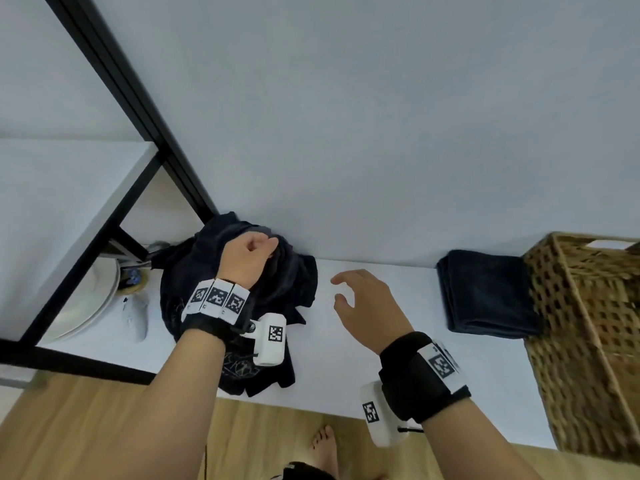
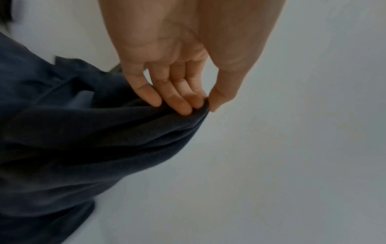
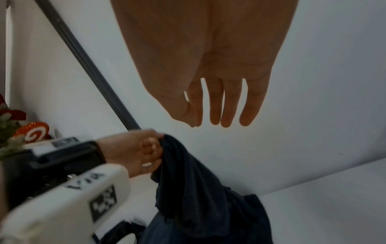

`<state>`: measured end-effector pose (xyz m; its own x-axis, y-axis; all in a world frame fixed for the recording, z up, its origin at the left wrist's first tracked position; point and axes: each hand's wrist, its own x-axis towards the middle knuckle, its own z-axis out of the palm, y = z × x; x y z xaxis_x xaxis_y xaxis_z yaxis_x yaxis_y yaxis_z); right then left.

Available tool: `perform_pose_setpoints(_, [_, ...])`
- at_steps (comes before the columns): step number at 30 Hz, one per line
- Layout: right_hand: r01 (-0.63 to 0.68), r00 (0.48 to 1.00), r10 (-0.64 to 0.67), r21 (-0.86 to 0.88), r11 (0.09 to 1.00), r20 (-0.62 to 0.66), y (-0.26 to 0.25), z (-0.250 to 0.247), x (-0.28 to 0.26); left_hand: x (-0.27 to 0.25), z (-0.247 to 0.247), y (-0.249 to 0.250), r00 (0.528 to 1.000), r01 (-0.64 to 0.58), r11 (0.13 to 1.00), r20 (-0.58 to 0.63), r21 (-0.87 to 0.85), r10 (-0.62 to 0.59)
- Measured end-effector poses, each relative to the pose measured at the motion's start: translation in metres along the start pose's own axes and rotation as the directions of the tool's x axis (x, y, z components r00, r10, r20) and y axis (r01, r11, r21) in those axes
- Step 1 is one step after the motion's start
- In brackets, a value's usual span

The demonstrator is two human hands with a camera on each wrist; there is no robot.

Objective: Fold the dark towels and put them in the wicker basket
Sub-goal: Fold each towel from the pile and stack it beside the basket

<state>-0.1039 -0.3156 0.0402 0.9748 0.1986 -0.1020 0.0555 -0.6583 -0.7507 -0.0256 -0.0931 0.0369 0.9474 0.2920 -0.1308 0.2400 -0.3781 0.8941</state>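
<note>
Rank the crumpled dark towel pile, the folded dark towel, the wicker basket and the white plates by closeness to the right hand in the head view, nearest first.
1. Crumpled dark towel pile, just left of the right hand; the left hand grips it.
2. Folded dark towel, on the right.
3. Wicker basket at far right and white plates at far left: too close to call.

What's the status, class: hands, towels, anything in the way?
Left hand pinching crumpled towel. Right hand open, empty. Folded towel beside basket, not in. Nothing blocking.
</note>
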Motion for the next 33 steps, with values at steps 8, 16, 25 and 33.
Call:
perform_pose_setpoints(8, [0.011, 0.995, 0.019, 0.295, 0.956, -0.098, 0.007, -0.06, -0.025, -0.105, 0.031, 0.101, 0.912, -0.167, 0.93, 0.306, -0.329, 0.272])
perform_pose_setpoints(16, [-0.149, 0.976, 0.193, 0.331, 0.932, -0.102, 0.051, -0.086, -0.074, -0.138, 0.095, 0.08, 0.959, -0.054, 0.947, 0.247, -0.316, 0.137])
perform_pose_setpoints(25, [-0.163, 0.951, 0.281, 0.565, 0.809, -0.126, 0.078, -0.079, -0.082, -0.153, 0.144, -0.025, 0.762, 0.436, 0.886, 0.459, 0.157, -0.456])
perform_pose_setpoints(33, [-0.212, 0.945, 0.316, 0.592, 0.777, -0.077, 0.083, -0.058, -0.087, -0.161, 0.119, -0.011, 0.76, 0.555, 0.709, 0.611, -0.435, -0.221])
